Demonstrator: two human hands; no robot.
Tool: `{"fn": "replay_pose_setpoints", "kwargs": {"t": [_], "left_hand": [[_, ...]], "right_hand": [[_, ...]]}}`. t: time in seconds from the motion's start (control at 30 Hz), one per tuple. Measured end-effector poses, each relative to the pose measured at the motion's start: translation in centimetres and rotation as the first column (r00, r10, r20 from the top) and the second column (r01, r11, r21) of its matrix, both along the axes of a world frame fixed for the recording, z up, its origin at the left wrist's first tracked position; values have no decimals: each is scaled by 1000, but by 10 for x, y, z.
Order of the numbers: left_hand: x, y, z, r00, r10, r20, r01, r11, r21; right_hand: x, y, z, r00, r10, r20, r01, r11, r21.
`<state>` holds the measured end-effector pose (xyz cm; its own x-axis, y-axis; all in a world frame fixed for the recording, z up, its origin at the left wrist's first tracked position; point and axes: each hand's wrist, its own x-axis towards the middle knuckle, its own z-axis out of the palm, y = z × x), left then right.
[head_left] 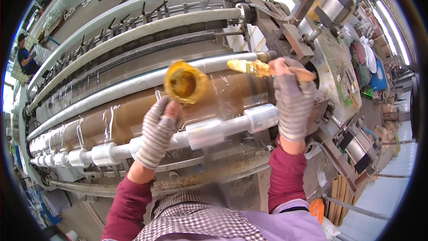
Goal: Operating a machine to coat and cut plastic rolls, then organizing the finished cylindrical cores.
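Observation:
My left hand [157, 129], in a striped fingerless glove, is closed around the lower side of a small round pot [201, 82]. Yellow residue crusts the pot's rim, and a thick amber substance shows inside. In my right hand [293, 96], gloved the same way, is a brush [254, 68] with a brownish handle. Its yellow-coated head points left toward the pot, apart from it. Both hands are above a long brown roller [223, 96] with clear film over it. Several rolls of clear film [205, 134] sit along a shaft in front of that roller.
A white-wrapped roller [142, 79] and a pale bar [178, 20] run across the machine behind. Metal cylinders [336, 6] and brackets stand at its right end. Cardboard tubes [339, 198] lean at lower right. Another person [26, 56] stands at far left.

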<state>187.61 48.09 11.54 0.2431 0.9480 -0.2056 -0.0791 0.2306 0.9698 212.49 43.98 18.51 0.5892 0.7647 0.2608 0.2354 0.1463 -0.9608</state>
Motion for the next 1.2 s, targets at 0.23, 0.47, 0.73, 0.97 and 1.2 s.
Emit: {"fn": "replay_pose_setpoints", "kwargs": {"t": [0.23,0.47,0.73,0.97,1.2], "left_hand": [[-119,-15,26,976,208,-64,-204,977,64],[-211,-40,35,932,360,43,-361,932,13],[-378,-70,27,912,409,27,-409,912,18],[-512,-93,23,904,428,-1,-427,903,34],[-572,-111,16,828,561,1,-561,828,-6]], "right_hand": [[-5,29,-60,859,20,512,15,998,-64],[-121,62,-67,855,124,503,-126,992,-31],[-266,57,-54,884,14,467,-53,996,71],[-324,70,-71,824,22,566,97,979,-179],[-442,107,-61,870,122,478,-147,989,15]]}}
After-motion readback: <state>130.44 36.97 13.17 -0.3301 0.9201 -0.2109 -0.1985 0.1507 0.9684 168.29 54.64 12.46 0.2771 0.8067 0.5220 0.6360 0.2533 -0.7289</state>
